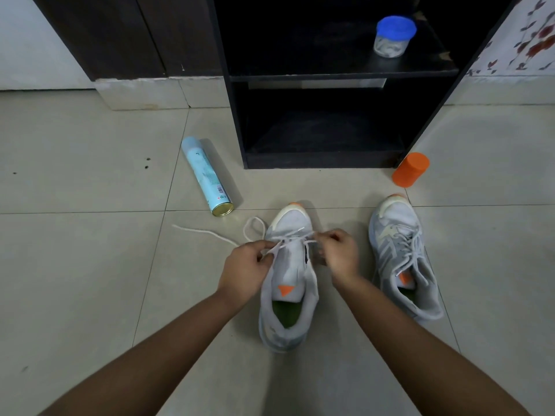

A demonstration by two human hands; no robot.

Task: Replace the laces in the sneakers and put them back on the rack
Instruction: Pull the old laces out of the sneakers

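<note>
Item: grey-white sneaker (288, 274) – stood upright on the tiled floor (90, 265), toe towards the rack, in front of its open lower compartment. Only the eyelets nearest the toe are seen to be threaded; the tongue with its orange triangle is left exposed.

White lace (210, 233) – crossed over the forefoot, one end looped and trailed out on the tiles to the left.

Left hand (246, 265): fingers curled, the lace pinched at the left eyelet row. Right hand (339, 253): fingers curled, the lace pinched at the right eyelet row.

Second sneaker (402, 256): fully laced, set just to the right, apart from the first.

Black shoe rack (318, 162): a clear jar with blue lid (393, 37) is kept on its upper shelf.

Aerosol can (207, 178): pale blue, laid on its side on the floor, left of the rack.

Orange container (410, 169): placed at the rack's right front corner.
</note>
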